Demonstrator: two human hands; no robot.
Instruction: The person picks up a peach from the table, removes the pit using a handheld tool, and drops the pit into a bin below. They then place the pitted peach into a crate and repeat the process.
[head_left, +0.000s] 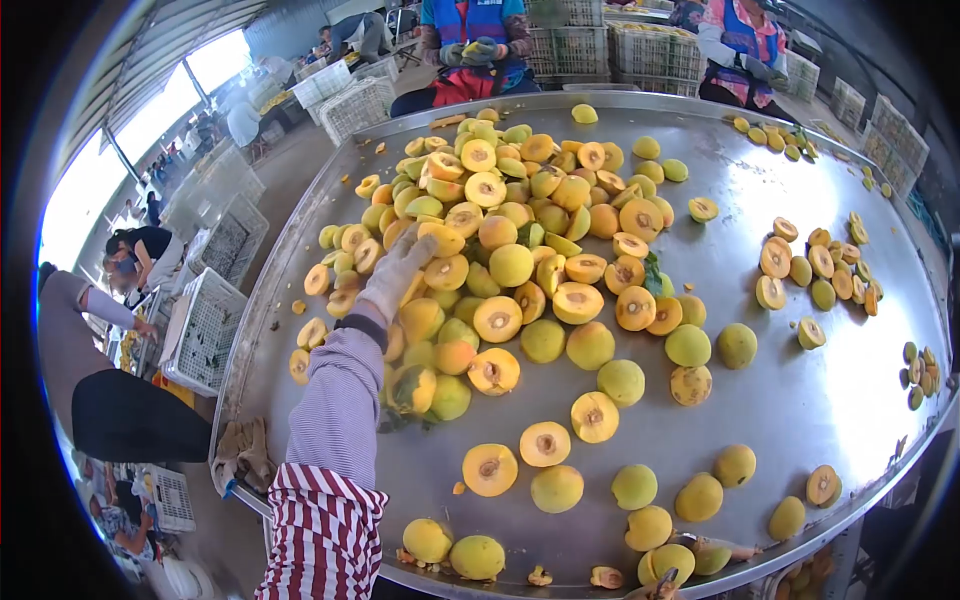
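Note:
My left hand [398, 268], in a pale glove, reaches into the left part of a large fruit pile on the metal table [450, 535]. Its fingers are stretched over the fruit, with the tips against a halved fruit [441, 239]; the thumb side is partly hidden. Whole yellow-green fruits and cut halves with orange flesh surround it, including a whole fruit [511, 265] to its right. My right hand is not in view. Near the front edge, a thin pointed object [735, 549] lies beside several whole fruits.
Small groups of halves [822, 262] lie on the table's right side. Two people [480, 50] [745, 55] are at the far edge. Other workers and white crates [205, 330] stand on the left. Brown gloves [243, 452] hang by the left rim.

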